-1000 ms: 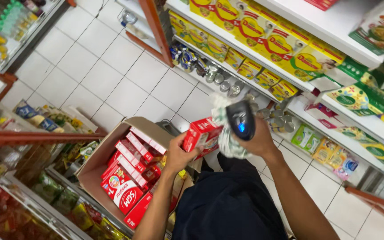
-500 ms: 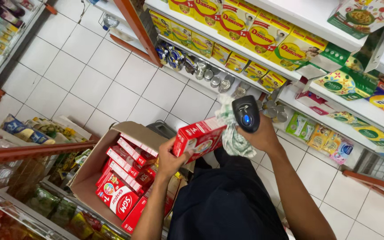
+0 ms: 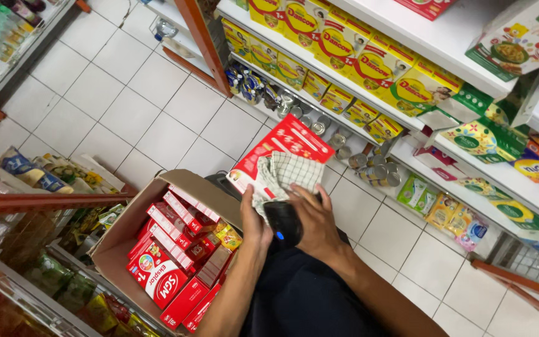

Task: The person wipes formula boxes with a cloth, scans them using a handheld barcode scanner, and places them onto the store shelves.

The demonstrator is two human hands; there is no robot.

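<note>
My left hand grips the near edge of a flat red carton, held up in front of me above the floor. My right hand is closed around a black handheld scanner with a small blue light, pressed close to the carton's near end. A white checked cloth hangs from the right hand's fingers and lies across the carton's lower face. An open cardboard box sits just left of my hands, packed with several more red cartons.
Store shelves on the right carry yellow boxes, tins and green packets. A red wooden rail and snack racks stand at left. A white tiled floor lies between them.
The red carton has been lifted and turned so its broad face is up. My right hand, with scanner and cloth, has dropped from above the carton to its near end.
</note>
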